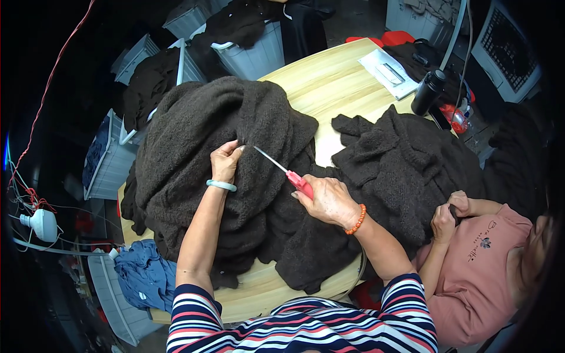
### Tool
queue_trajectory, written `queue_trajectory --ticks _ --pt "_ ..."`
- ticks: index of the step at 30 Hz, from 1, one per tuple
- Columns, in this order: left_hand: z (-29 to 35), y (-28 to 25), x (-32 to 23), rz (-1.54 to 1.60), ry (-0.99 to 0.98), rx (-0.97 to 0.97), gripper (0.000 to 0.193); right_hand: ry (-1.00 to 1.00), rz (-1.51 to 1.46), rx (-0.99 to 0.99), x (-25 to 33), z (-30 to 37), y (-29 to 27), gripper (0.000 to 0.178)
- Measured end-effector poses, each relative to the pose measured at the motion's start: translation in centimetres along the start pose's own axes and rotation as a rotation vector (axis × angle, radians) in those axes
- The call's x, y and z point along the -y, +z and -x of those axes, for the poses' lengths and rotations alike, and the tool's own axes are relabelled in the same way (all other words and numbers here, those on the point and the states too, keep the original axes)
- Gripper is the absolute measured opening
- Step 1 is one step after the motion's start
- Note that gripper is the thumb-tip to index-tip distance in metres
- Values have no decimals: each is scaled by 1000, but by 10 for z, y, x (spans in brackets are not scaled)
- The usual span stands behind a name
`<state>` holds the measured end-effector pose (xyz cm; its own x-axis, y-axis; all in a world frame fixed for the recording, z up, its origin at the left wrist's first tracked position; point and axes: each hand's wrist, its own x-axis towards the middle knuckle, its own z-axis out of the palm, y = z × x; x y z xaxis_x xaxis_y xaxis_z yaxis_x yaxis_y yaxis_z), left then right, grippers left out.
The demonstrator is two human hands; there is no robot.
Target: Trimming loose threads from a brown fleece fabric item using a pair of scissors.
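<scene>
A large heap of dark brown knitted fabric (194, 126) lies in thick folds in front of me. My left hand (225, 162), with a pale bangle at its wrist, is closed in a pinch on a fold of the knit. My right hand (331, 200), wearing an orange bead bracelet, is wrapped round the pink handle of a tool with a slim metal shaft (272, 159). The shaft points up and left, its tip close to my left fingertips. What kind of tip it has is too small to tell.
The light wood table (321, 62) bears a second dark knit pile (406, 153), which a co-worker in pink (477, 265) grips on the right. A black bottle (428, 92) and a white paper (388, 73) stand or lie at the far right. Blue cloth (144, 273) hangs at the left edge; grey bins (253, 59) stand behind.
</scene>
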<state>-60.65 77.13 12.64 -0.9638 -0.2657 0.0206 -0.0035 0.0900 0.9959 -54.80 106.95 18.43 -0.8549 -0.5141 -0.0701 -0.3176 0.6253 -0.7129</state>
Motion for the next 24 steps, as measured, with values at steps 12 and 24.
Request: queue_trajectory --ticks 12,24 --pt "33 -4 2 -733 293 -28 29 -32 33 139 6 34 -2 35" --pt "145 -23 19 -64 -183 180 18 -131 43 371 38 74 24 30"
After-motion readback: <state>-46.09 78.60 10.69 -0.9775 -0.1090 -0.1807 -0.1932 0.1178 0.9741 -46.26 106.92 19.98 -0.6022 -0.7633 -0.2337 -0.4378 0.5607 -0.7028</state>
